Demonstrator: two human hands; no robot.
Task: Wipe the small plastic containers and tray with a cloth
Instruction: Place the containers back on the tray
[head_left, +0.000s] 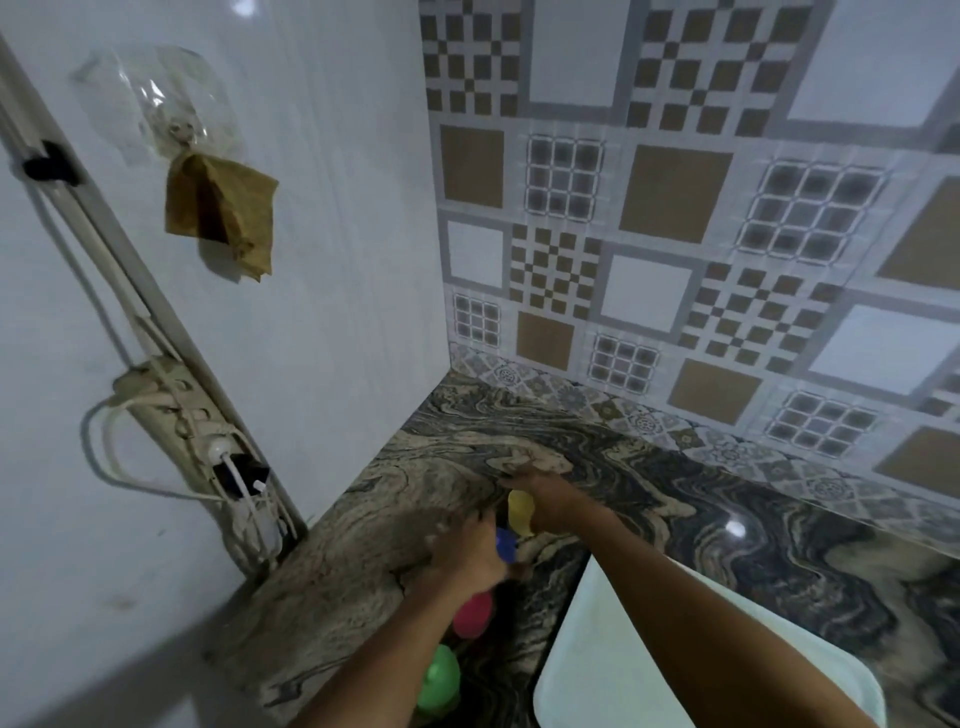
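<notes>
The right grip is clenched round the top of a yellow container, which hangs tilted beneath the palm, just above the table. The frame is smeared here, so the exact lie of the fingers is unclear. The left grip is just beside it, nearer the person, with its back to the camera. A blue container shows at its right edge, touching the hand, but through the blur I cannot tell whether this grip is grasping it or only resting against it. Blue and yellow sit close together between the two hands.

Under the left forearm a pink container is on the table, and a green container is nearer still, both partly hidden by the arm. To their right, under the right forearm, lies a white tray with rounded corners, flat on the table and reaching the lower edge of the view.

The table has a swirled marble pattern in grey, black and tan and runs into a corner. The wall behind it carries patterned tiles in brown, white and grey squares. On the plain white wall to the left, a brown cloth hangs below a clear plastic bag, well apart from the hands. Lower down, a power strip with plugs and white cables is fixed along a slanting conduit.
</notes>
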